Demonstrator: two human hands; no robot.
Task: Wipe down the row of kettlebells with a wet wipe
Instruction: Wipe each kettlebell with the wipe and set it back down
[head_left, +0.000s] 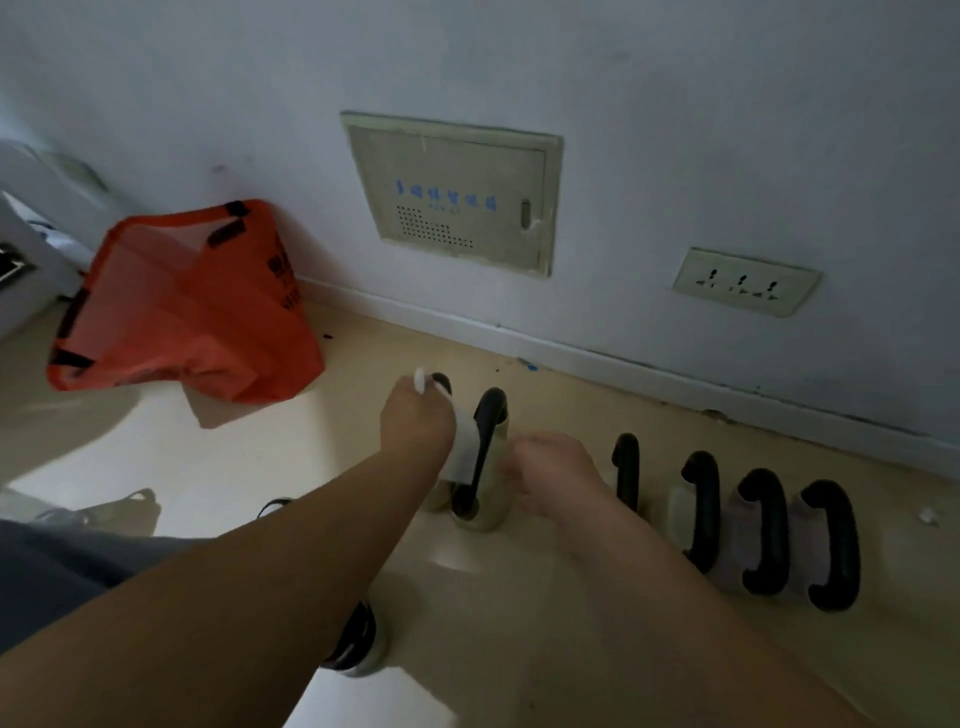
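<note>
A row of pale kettlebells with black handles stands on the floor along the wall. My left hand (415, 423) holds a white wet wipe (464, 447) against the black handle of a cream kettlebell (485, 499) near the row's left end. My right hand (553, 470) rests just right of that kettlebell, its fingers curled toward the body; whether it grips is hidden. Another handle (441, 382) peeks out behind my left hand. Further right stand more kettlebells (698, 499), the last ones (831, 545) with purple-grey bodies.
An orange tote bag (192, 306) slumps on the floor against the wall at the left. A wall panel (452, 192) and a socket strip (745, 283) sit above the skirting. A black-and-white shoe (358, 642) is under my left forearm.
</note>
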